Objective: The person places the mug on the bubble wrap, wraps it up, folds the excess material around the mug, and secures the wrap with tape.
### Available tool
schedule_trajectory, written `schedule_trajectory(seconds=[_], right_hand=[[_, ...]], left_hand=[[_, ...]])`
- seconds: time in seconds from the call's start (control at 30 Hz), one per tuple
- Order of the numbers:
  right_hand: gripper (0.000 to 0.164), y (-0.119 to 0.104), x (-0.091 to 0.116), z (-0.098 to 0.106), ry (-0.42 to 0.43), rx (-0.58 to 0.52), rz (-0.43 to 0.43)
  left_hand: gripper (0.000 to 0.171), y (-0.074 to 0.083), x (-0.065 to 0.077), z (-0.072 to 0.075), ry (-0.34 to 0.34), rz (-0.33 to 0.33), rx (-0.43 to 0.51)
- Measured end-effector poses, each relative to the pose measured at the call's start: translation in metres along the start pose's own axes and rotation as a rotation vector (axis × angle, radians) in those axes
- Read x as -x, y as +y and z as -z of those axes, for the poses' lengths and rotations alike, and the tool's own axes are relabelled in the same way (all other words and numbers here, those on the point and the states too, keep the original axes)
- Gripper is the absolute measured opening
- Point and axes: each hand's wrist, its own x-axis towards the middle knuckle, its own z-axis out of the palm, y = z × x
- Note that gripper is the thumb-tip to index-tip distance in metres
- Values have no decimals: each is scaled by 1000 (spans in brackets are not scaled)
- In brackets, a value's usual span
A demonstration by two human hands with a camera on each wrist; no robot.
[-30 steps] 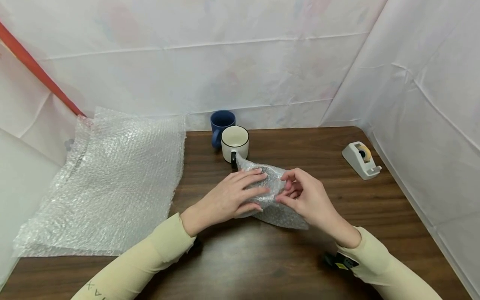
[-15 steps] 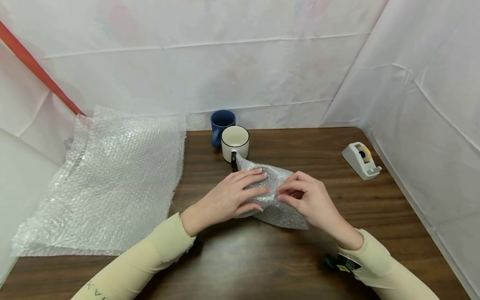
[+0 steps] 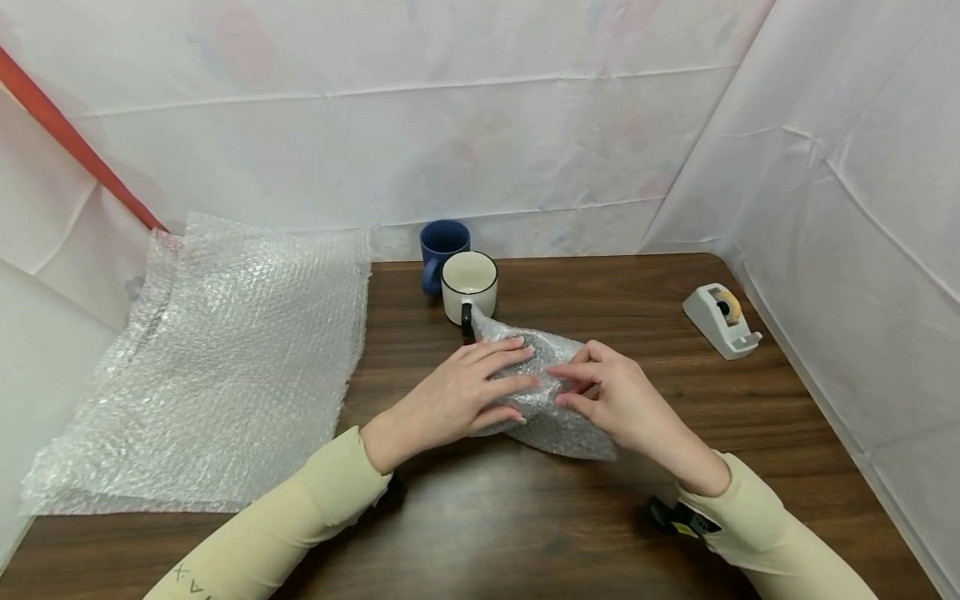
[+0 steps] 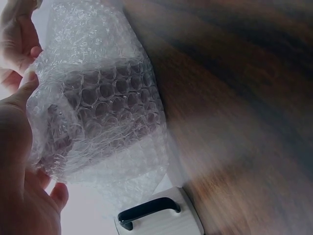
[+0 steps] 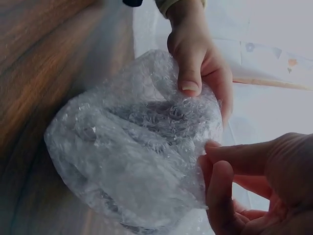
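Note:
A bundle of bubble wrap (image 3: 555, 429) lies on the wooden table, with a darker form showing dimly inside it in the left wrist view. My left hand (image 3: 468, 387) rests on top of the bundle, fingers spread across it. From the right, the fingertips of my right hand (image 3: 611, 396) touch the wrap. In the head view its thumb and index finger stand apart; in the right wrist view they sit right at the edge of the wrap (image 5: 127, 171). Just beyond the bundle stands a white mug (image 3: 468, 287) with a black rim and black handle.
A blue mug (image 3: 442, 242) stands behind the white one. Large sheets of bubble wrap (image 3: 240, 367) spread over the left side of the table (image 3: 480, 533). Toward the right edge is a white tape dispenser (image 3: 720, 321) with a roll in it. White cloth hangs behind.
My right hand's fingers have shifted slightly left over the wrap; its thumb and index finger have spread from nearly closed. The left hand and the bundle have stayed in place.

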Motion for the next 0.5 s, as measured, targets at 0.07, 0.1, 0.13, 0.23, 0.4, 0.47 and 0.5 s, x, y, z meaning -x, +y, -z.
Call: schedule_trajectory(seconds=[0.07,0.1,0.13,0.23,0.4,0.47,0.5], right_hand=[[36,0,-2,0,-17,34,2],[37,0,-3,0,-19,50,4],[36,-1,-4,0,-21,70,6],[35,-1,-6,1,-15,135,-9],[34,1,-10,3,-28,232,-44],[34,1,-12,4,-41,266,-33],[34,2,-13,4,-50,282,-25]], left_hand=[[44,0,0,0,-1,0,-1],[44,0,0,-1,-1,0,-2],[44,0,0,-1,-2,1,-3],[44,0,0,-2,-2,2,-4],[44,0,-1,-2,-5,-2,-7],[44,0,-1,-1,-9,-1,-6],[44,0,-1,-1,-12,0,-5]])
